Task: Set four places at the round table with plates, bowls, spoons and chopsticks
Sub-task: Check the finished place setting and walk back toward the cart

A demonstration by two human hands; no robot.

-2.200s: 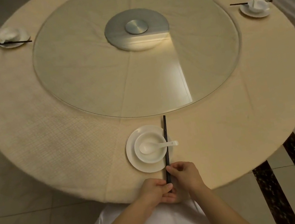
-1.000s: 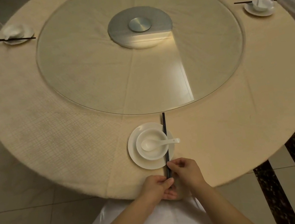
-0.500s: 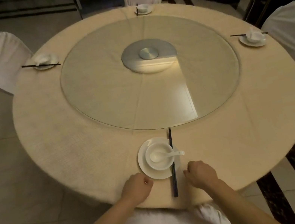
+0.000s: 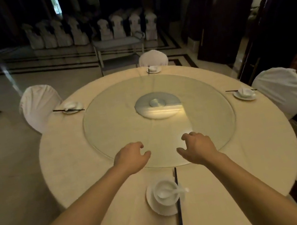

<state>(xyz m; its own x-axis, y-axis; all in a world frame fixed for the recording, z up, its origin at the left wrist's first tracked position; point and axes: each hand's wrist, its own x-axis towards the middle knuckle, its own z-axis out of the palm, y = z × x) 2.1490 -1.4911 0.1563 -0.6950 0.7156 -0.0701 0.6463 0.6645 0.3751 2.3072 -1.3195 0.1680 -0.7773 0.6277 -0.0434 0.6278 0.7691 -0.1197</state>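
Note:
The round table carries a setting on each side. Nearest me, a white plate holds a bowl with a spoon in it, and dark chopsticks lie along the plate's right edge. Similar settings sit at the left, the far side and the right. My left hand and my right hand are stretched out over the near rim of the glass turntable. Both are empty, with fingers loosely spread.
White-covered chairs stand at the left, far side and right of the table. A metal hub sits at the turntable's centre. A trolley and a row of covered chairs stand at the dark back wall.
Both hands have let go of the near chopsticks and reached forward over the turntable's rim. The view has lifted, so the whole table and the room behind show.

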